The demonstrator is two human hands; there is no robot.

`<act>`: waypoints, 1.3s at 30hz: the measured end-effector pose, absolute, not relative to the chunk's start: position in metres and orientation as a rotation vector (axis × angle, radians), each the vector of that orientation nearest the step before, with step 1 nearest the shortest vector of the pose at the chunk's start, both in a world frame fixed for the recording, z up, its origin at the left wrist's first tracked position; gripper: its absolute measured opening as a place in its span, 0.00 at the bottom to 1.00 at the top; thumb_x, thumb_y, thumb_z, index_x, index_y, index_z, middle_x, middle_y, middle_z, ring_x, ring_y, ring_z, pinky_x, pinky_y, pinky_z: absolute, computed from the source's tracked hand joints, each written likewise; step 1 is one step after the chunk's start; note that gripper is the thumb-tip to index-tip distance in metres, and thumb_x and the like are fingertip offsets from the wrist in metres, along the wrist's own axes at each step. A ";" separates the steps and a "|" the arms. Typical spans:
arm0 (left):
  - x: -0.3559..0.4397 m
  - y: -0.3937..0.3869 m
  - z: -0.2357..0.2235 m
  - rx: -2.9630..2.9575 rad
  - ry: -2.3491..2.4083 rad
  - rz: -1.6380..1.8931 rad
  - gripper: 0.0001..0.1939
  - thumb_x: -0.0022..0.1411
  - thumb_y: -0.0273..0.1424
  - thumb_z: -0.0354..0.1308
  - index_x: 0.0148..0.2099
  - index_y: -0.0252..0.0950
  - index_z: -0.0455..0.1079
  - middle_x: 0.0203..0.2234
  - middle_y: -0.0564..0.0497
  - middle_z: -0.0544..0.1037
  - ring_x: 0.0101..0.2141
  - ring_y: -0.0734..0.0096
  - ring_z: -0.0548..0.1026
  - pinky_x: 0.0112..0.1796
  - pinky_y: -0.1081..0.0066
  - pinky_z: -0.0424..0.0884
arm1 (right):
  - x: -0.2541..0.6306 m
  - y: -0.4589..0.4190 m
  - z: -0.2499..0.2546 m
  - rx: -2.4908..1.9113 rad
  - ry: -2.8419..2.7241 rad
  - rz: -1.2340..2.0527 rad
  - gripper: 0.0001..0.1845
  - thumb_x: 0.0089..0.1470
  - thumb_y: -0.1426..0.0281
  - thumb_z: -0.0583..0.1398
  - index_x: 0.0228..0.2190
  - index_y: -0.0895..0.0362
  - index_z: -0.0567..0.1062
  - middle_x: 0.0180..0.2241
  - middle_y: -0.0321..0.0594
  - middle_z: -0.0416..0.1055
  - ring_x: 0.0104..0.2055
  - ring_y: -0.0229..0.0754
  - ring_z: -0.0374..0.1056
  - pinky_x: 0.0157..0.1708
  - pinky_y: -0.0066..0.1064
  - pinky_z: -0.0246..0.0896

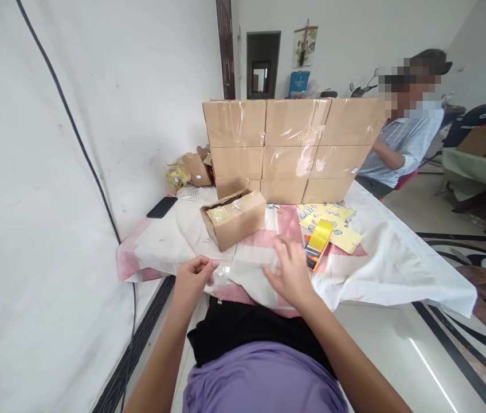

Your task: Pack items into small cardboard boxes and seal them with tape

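My left hand (193,274) is at the table's front edge with thumb and fingers pinched together. Whatever it may grip is too small to make out; a shiny clear patch (224,269) shows just right of its fingertips. My right hand (291,272) hovers over the cloth, fingers curved and apart, with nothing in it. Beyond both hands sits a small cardboard box (238,221), slightly turned, with a gap along its upper edge. To the right of my right hand lies an orange tape dispenser (319,244) with yellowish tape, partly on yellow sticker sheets (346,236).
Taped cardboard boxes (290,149) form a stacked wall across the back of the table. A black phone (162,207) lies at the left on the cloth (398,264). Near the wall stand an open carton (196,169) and a yellow bag (177,175). Another person (410,137) sits behind, right.
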State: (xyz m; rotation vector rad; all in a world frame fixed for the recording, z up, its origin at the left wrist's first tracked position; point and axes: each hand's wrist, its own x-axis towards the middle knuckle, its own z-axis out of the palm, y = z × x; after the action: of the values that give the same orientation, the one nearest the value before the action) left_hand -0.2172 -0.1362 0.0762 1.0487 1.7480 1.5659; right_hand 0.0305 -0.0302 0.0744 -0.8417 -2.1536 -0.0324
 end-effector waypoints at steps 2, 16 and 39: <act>-0.207 -0.135 0.079 1.059 1.713 1.547 0.19 0.52 0.47 0.66 0.25 0.36 0.72 0.12 0.57 0.68 0.18 0.78 0.62 0.23 0.76 0.57 | 0.002 -0.048 0.079 -0.543 -2.221 -0.012 0.33 0.60 0.62 0.63 0.64 0.53 0.63 0.59 0.55 0.65 0.58 0.59 0.63 0.54 0.53 0.63; -0.180 -0.125 0.053 1.186 1.710 1.397 0.24 0.60 0.52 0.58 0.37 0.34 0.77 0.09 0.60 0.59 0.13 0.73 0.60 0.17 0.73 0.58 | 0.004 -0.025 0.184 -0.398 -1.485 0.504 0.08 0.63 0.71 0.62 0.31 0.53 0.79 0.26 0.35 0.77 0.29 0.39 0.73 0.33 0.32 0.70; -0.276 -0.016 0.096 2.542 1.957 0.850 0.24 0.64 0.27 0.60 0.62 0.44 0.71 0.58 0.49 0.78 0.63 0.54 0.69 0.62 0.54 0.66 | -0.029 0.078 0.247 -0.372 -2.355 1.097 0.27 0.54 0.71 0.61 0.56 0.55 0.74 0.29 0.35 0.77 0.30 0.39 0.73 0.31 0.30 0.66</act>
State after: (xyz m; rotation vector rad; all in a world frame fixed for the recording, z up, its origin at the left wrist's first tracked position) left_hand -0.2765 -0.0163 0.0956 2.5424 1.9571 0.8503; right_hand -0.0289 0.0778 0.2473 -0.3721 -2.3552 1.0970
